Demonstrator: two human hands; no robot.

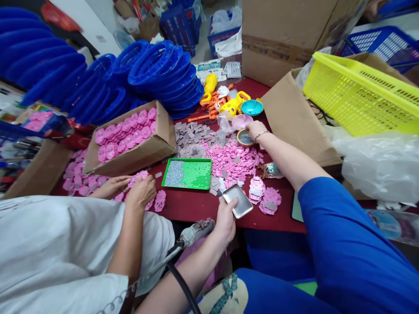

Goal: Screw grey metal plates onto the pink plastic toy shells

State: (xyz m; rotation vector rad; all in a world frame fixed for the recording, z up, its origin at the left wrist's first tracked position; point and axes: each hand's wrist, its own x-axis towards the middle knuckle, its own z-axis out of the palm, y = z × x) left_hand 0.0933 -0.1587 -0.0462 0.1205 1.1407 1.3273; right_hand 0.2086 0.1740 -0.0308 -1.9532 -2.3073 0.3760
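Observation:
My left hand (227,213) is closed round the near left edge of a shallow metal tray (238,201), thumb on its inside, at the table's front edge. Farther back, my right hand (256,129) has its fingers at the rim of a small round dish (245,138) that holds small grey metal pieces; its fingertips are partly hidden. A pink bowl (242,121) is just behind that dish. Pink plastic parts (232,159) and grey flat pieces (193,137) lie in heaps beside it. Two larger pink pieces (257,189) lie right of the metal tray.
A green tray (210,174) of small metal pieces is left of centre. Another person's hands (141,192) work with pink parts by a cardboard box (163,135). Stacked blue rings (166,78) stand behind; a yellow basket (356,93) is at right.

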